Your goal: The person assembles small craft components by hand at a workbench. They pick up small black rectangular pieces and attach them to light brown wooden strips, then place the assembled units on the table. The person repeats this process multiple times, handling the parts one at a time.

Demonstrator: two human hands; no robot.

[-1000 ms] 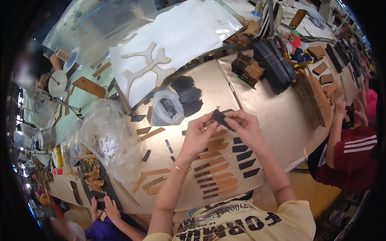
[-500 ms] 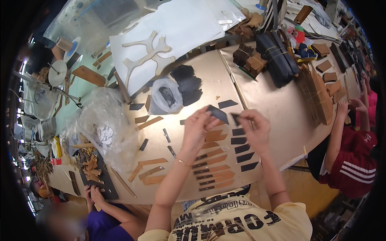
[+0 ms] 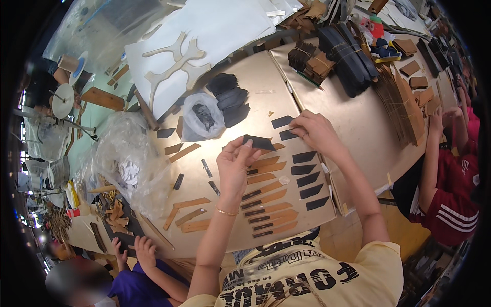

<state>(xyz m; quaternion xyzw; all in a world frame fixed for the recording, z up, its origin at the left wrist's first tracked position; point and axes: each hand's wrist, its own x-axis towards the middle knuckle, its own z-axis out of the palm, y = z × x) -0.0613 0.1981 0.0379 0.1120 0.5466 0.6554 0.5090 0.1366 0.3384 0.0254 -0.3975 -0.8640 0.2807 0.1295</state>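
Observation:
Between the thumb and fingers of my left hand (image 3: 234,162) is a black leather piece (image 3: 262,144) with a slanted end, held above the table. My right hand (image 3: 316,132) reaches farther out, its fingertips pinched at the end of another black leather piece (image 3: 288,135) on the table. Just beyond that lies a similar black strip (image 3: 281,122). Under and beside my left hand runs a column of brown leather strips (image 3: 273,197), several bearing small black rectangles. To their right several slanted black pieces (image 3: 309,192) lie in a row.
A plastic bag (image 3: 190,134) with dark scraps stands by fanned black leather (image 3: 235,106). Left are a big clear bag (image 3: 120,153) and loose brown strips (image 3: 186,203). Bundled black straps (image 3: 348,61) lie far right. Co-workers' hands (image 3: 146,251) show at lower left and the right edge.
My hands have moved apart. The right one carried a black piece away and set it beside the far black strip; the left still holds its piece, now slightly lower and to the left.

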